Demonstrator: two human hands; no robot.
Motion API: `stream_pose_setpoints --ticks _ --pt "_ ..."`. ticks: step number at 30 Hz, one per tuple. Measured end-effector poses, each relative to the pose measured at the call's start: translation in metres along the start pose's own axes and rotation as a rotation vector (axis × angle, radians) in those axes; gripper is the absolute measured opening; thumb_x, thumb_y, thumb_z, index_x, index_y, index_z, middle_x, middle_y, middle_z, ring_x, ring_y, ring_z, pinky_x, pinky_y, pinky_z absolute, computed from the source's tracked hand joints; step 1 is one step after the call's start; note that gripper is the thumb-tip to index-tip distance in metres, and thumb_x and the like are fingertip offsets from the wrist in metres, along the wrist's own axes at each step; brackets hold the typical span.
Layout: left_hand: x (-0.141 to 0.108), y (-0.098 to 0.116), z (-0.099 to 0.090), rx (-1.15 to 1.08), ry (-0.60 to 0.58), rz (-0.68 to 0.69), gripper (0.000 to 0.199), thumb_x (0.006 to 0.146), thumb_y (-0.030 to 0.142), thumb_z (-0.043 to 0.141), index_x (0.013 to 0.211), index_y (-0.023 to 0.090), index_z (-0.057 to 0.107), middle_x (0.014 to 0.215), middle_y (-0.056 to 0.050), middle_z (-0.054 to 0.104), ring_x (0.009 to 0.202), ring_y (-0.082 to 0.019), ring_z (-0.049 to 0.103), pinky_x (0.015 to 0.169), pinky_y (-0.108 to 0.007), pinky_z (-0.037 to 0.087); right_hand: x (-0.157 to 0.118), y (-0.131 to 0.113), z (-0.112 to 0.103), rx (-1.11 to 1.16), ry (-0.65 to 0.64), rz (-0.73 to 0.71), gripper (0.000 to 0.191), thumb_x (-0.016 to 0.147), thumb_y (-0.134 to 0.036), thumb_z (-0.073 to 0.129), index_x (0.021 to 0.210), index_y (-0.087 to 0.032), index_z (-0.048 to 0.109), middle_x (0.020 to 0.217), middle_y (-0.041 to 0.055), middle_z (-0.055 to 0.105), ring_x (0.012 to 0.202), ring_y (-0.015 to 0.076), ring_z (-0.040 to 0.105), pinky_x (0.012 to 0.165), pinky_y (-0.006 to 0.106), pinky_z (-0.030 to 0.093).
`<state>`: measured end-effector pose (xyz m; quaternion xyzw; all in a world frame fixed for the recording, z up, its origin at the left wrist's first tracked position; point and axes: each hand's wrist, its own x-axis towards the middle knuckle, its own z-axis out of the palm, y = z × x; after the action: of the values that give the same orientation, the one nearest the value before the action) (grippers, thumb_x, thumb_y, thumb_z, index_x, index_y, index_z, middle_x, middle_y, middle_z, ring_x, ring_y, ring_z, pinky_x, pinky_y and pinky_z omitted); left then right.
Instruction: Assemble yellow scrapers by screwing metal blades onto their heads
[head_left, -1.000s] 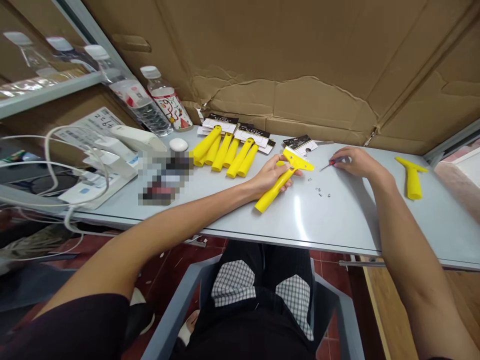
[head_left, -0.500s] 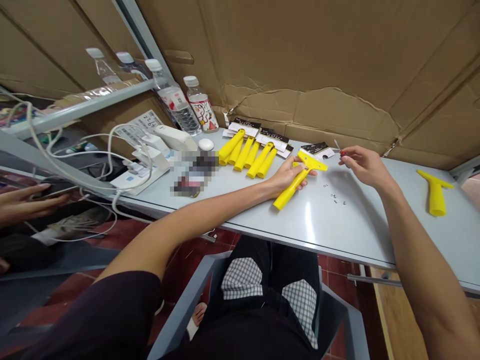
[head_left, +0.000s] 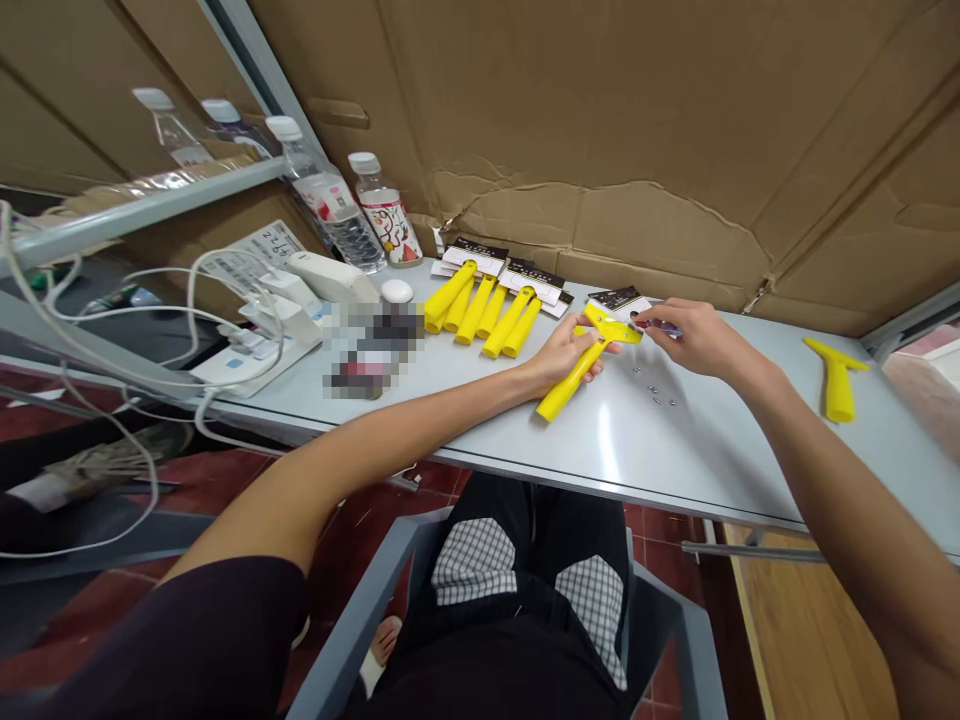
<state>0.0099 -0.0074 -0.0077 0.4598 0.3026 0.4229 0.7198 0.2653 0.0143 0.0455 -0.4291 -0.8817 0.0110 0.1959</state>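
A yellow T-shaped scraper [head_left: 571, 382] lies in my left hand [head_left: 562, 357], whose fingers wrap round it just below the wide head. My right hand [head_left: 694, 337] pinches a small screwdriver [head_left: 661, 327] with a red and clear handle, and its tip points at the scraper's head. Whether the tip touches a screw is too small to tell. Several small screws [head_left: 654, 389] lie on the table below the hands. Behind the scraper is a black and white card [head_left: 619, 300]. Another yellow scraper [head_left: 838, 385] rests at the right.
Several yellow handles [head_left: 471, 310] with black and white cards lie on the grey table [head_left: 720, 440]. Bottles [head_left: 390, 215], a white oval object [head_left: 397, 291], a power strip [head_left: 251, 350] and cables stand left. Cardboard [head_left: 600, 110] lines the back.
My right hand has moved left, bringing the screwdriver to the scraper's head. My left hand still holds the scraper. The view has shifted slightly, and another person's hand at the left is out of view.
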Motion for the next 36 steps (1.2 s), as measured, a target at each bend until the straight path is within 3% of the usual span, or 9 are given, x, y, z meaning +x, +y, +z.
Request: stream_pose_setpoints --ticks 9,14,19,27,31,36 --pt "0.003 -0.008 -0.002 0.013 -0.019 0.008 0.025 0.105 0.029 0.062 0.112 0.027 0.038 0.096 -0.005 0.078 0.054 -0.011 0.061 0.049 -0.021 0.042 0.008 -0.014 -0.013 -0.145 -0.104 0.03 0.036 0.106 -0.031 0.049 0.119 -0.021 0.081 0.109 0.0119 0.076 0.084 0.0246 0.067 0.073 0.038 0.047" --pt "0.001 -0.008 -0.001 0.031 0.015 -0.009 0.028 0.105 0.029 0.064 0.112 0.027 0.037 0.094 -0.004 0.078 0.053 -0.01 0.061 0.05 -0.021 0.043 0.012 -0.035 -0.024 -0.344 -0.151 0.093 0.037 0.105 -0.032 0.05 0.125 -0.029 0.081 0.113 0.01 0.075 0.074 0.0208 0.062 0.059 0.034 0.033" --pt "0.002 -0.006 0.002 0.08 0.058 -0.018 0.019 0.108 0.024 0.057 0.112 0.026 0.038 0.095 -0.005 0.079 0.051 -0.01 0.06 0.048 -0.021 0.042 0.021 -0.055 -0.033 -0.518 -0.123 0.032 0.033 0.103 -0.029 0.051 0.104 -0.028 0.084 0.107 0.0095 0.072 0.058 0.0135 0.046 0.054 0.035 0.022" --pt "0.005 -0.011 -0.004 0.034 0.021 0.02 0.03 0.106 0.033 0.066 0.112 0.026 0.038 0.097 -0.009 0.081 0.052 -0.011 0.06 0.049 -0.022 0.04 0.044 -0.085 -0.04 -0.402 -0.148 0.015 0.024 0.094 -0.017 0.067 0.07 -0.022 0.07 0.082 0.0099 0.064 0.069 0.0212 0.059 0.065 0.038 0.032" --pt "0.004 -0.01 -0.003 0.015 0.01 0.053 0.021 0.109 0.028 0.058 0.109 0.026 0.037 0.097 -0.008 0.081 0.051 -0.01 0.059 0.049 -0.023 0.04 0.061 -0.089 -0.044 -0.259 -0.095 -0.033 0.022 0.093 -0.03 0.077 0.073 -0.025 0.073 0.072 0.0088 0.061 0.077 0.0264 0.062 0.067 0.038 0.038" --pt "0.004 -0.007 0.001 -0.004 0.048 0.025 0.016 0.11 0.02 0.05 0.108 0.027 0.036 0.09 -0.004 0.08 0.049 -0.011 0.058 0.048 -0.023 0.04 0.077 -0.081 -0.047 -0.147 -0.091 -0.032 0.017 0.091 -0.038 0.08 0.08 -0.025 0.078 0.075 0.0087 0.066 0.069 0.0235 0.061 0.058 0.037 0.039"
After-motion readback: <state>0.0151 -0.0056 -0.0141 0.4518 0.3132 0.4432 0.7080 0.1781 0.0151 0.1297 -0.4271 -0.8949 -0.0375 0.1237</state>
